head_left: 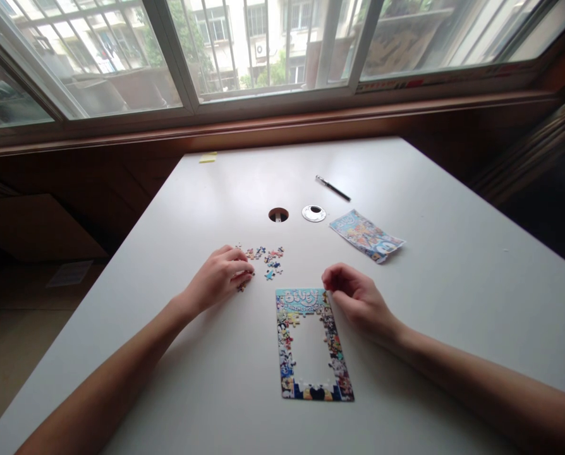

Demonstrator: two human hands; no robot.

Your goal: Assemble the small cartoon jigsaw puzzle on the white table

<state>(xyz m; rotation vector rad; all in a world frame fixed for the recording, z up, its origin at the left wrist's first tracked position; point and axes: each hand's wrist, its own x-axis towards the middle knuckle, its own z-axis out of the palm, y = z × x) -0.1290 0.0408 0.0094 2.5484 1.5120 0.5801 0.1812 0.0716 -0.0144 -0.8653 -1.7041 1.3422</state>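
A jigsaw puzzle with a colourful border lies flat on the table in front of me. Its middle is an open space that shows white, and lettering runs across its top. Loose puzzle pieces are scattered beyond its upper left corner. At the left edge of these pieces, my left hand is bent down, its fingertips closed around a small puzzle piece that is mostly hidden. My right hand rests on its side by the puzzle's upper right corner, fingers loosely curled, with nothing visible in them.
Beyond my right hand lies a printed picture sheet with a curled corner. A pen is farther back. A round hole in the white table sits beside a silver ring cover. Yellow tape marks the far edge, below windows.
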